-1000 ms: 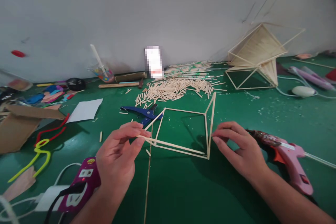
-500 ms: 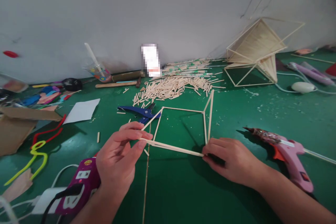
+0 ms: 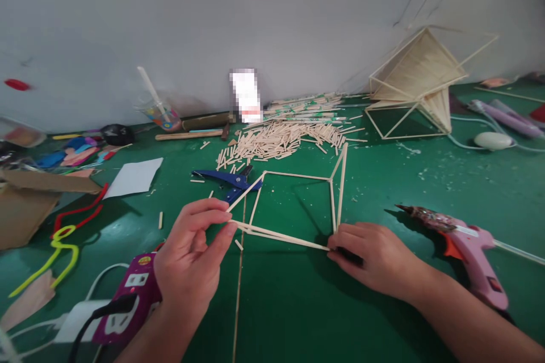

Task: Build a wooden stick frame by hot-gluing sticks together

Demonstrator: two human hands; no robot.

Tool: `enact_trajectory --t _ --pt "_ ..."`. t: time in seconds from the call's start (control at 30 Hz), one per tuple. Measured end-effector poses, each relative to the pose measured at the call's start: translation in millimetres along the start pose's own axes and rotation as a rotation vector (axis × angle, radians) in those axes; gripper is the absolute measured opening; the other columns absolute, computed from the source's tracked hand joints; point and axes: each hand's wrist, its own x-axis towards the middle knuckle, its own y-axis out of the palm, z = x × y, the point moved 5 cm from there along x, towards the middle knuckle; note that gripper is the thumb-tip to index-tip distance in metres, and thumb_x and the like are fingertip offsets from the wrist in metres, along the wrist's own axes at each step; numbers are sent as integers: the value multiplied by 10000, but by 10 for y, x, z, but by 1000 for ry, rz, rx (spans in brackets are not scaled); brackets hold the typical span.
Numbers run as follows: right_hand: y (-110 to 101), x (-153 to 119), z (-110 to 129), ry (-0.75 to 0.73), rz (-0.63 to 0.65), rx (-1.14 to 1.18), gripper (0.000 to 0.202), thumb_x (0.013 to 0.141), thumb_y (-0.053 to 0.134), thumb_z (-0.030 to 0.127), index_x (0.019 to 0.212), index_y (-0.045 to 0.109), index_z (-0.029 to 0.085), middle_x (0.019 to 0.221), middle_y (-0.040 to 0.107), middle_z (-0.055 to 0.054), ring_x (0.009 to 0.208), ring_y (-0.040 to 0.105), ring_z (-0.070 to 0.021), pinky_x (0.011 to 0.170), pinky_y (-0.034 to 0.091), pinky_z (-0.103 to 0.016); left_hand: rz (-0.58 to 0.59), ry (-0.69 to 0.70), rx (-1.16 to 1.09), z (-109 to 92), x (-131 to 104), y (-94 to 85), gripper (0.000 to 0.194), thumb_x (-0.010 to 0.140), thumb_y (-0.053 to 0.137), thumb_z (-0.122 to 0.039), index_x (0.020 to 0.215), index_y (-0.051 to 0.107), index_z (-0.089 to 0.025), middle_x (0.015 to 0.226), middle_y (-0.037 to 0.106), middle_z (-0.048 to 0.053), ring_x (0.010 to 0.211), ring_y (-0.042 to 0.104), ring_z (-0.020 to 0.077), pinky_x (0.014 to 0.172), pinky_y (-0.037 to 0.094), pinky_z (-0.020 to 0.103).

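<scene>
A frame of thin wooden sticks [image 3: 297, 175] rests on the green table, with a square base and slanting sticks rising at its left and right sides. My left hand [image 3: 191, 249] pinches the stick ends at the frame's near left corner between thumb and fingers. At the near right corner, my right hand [image 3: 370, 258] has its fingers closed on the sticks; its fingertips partly hide the joint. One long stick runs between both hands, just above the front edge of the base.
Blue pliers [image 3: 236, 180] lie behind my left hand, before a heap of short sticks [image 3: 281, 140]. A pink glue gun [image 3: 464, 238] lies right, a purple power strip [image 3: 134, 289] left. A larger stick model [image 3: 419, 79] stands back right.
The fingers of my left hand have shifted slightly at the near left corner, and the stick ends there show a little more. My right hand stays at its corner.
</scene>
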Motion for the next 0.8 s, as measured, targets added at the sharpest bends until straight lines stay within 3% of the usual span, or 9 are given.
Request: enact_trajectory --t 0.23,0.4,0.6,0.8 --pt "-49 12 11 -3 27 55 100 877 506 178 882 601 206 762 638 -12 662 573 -143 606 409 -261 24 126 146 -74 12 -35 176 771 693 -82 877 690 -222 944 634 26 853 608 160 672 532 277" --pt "-37 8 -2 19 37 89 92 868 520 170 882 601 212 771 647 -7 666 584 -143 603 420 -259 23 130 179 -61 10 -42 181 772 686 -75 887 689 -215 939 641 30 837 614 157 643 535 264" --pt "-26 -1 -78 95 41 199 105 877 516 168 887 605 223 785 651 6 665 600 -125 604 446 -239 24 73 58 -7 -18 -38 272 781 670 -63 1006 682 -217 979 636 32 827 614 146 671 535 265" --pt "-36 3 -157 168 27 310 101 882 521 184 878 611 229 772 649 6 629 594 -114 574 465 -221 63 106 -42 12 -31 -33 218 871 579 -167 1055 691 -198 1035 646 83 876 606 190 660 534 308"
